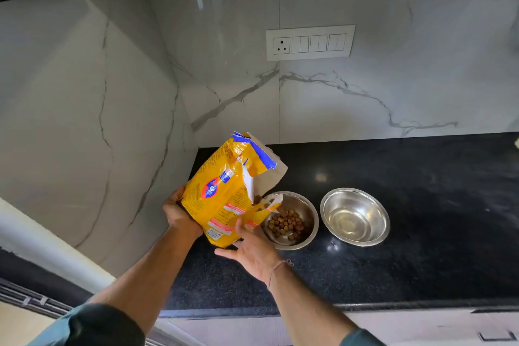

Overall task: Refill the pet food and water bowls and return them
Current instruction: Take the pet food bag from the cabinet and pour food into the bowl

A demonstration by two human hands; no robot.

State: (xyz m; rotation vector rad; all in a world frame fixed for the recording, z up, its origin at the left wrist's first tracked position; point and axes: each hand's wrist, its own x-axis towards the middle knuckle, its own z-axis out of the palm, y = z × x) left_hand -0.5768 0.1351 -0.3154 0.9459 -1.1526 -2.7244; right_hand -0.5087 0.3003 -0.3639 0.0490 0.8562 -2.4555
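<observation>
Two bare forearms reach out from dark teal sleeves [92, 326] over the near edge of the black speckled countertop [421, 261]. On that countertop, the right hand [252, 254] lies open, palm against the lower corner of the yellow pet food bag [224, 199], fingers spread rather than closed around it; a thin thread band circles the wrist. Just left of it, the left hand [178, 212] grips the bag's bottom, tilting it so its torn mouth hangs over the food bowl [304, 215]. Brown kibble [286, 225] sits in that steel bowl, with a few pieces at the bag's mouth. Right of the food bowl, close but apart, stands the second steel bowl [355, 216]; whether it holds water I cannot tell. Beyond the countertop rises a marble-patterned wall with a white switch panel [310, 42].
</observation>
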